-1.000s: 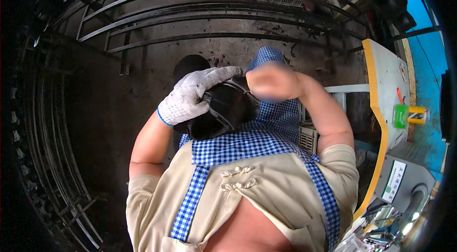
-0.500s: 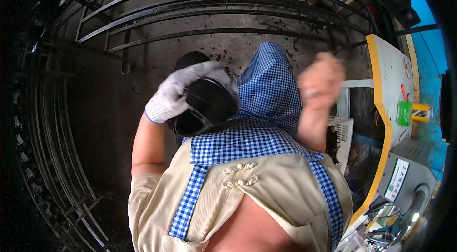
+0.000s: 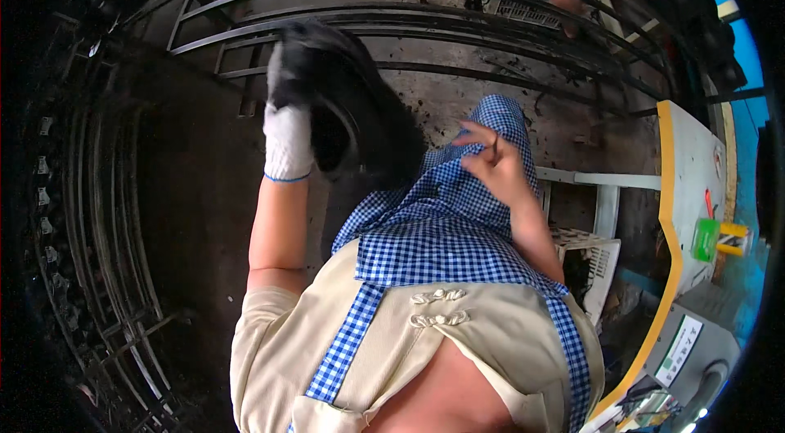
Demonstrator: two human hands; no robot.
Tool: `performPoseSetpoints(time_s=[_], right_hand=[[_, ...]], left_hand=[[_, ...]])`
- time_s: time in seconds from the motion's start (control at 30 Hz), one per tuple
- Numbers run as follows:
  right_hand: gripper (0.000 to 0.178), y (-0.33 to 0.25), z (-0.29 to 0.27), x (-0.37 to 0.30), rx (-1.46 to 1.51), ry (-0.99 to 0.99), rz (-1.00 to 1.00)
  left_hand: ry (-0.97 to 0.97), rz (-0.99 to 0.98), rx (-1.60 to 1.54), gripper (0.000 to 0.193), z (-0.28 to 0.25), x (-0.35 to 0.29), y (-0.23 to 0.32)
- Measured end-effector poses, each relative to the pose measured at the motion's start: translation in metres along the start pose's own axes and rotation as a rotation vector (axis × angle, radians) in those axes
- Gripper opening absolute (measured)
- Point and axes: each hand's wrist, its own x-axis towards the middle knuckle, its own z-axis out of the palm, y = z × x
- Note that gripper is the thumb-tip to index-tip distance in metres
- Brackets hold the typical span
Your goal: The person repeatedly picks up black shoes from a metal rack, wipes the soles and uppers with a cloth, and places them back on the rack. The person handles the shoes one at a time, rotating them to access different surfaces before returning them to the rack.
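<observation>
My left hand (image 3: 284,126), in a white knitted glove with a blue cuff edge, grips a black shoe (image 3: 365,118) at its left side. The shoe is held up, tilted, in front of my left thigh, its dark opening turned toward me. Motion blurs its upper part, and the gloved fingers are partly hidden behind it. To the right of the shoe, my bare right hand (image 3: 497,163) hovers over the blue checked apron (image 3: 441,224). Its fingers are bent and apart, and I see nothing between them.
Dark metal rack rails (image 3: 409,16) cross the far side, with more racks (image 3: 106,253) on the left. A white table with a yellow edge (image 3: 669,188) stands at the right, carrying a green container (image 3: 705,239) and a grey machine (image 3: 695,339). Below it sits a white crate (image 3: 601,269).
My left hand has lifted the shoe up and away from my lap, turning it. My right hand has moved left toward the shoe, and its fingers have spread.
</observation>
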Motion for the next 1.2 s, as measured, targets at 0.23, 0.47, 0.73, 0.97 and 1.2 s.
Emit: performPoseSetpoints(time_s=[0.23,0.47,0.73,0.97,1.2], right_hand=[[0.060,-0.043,0.026,0.012,0.266,0.184,-0.122],[0.036,-0.075,-0.018,0.027,0.217,0.499,-0.345],[0.042,-0.085,-0.028,0.033,-0.238,0.572,-0.454],[0.050,-0.098,0.007,0.042,-0.353,0.343,-0.496],[0.051,-0.103,-0.016,0.033,-0.027,0.305,-0.377]], left_hand=[[0.109,-0.456,-0.510,0.024,0.000,0.011,-0.062],[-0.590,-0.912,-0.471,0.057,0.026,-0.047,-0.072],[-1.150,-0.243,0.128,0.054,0.001,-0.026,-0.032],[-0.708,0.424,0.401,0.079,0.058,-0.007,-0.005],[-0.850,-0.099,0.147,0.066,0.045,-0.011,-0.012]])
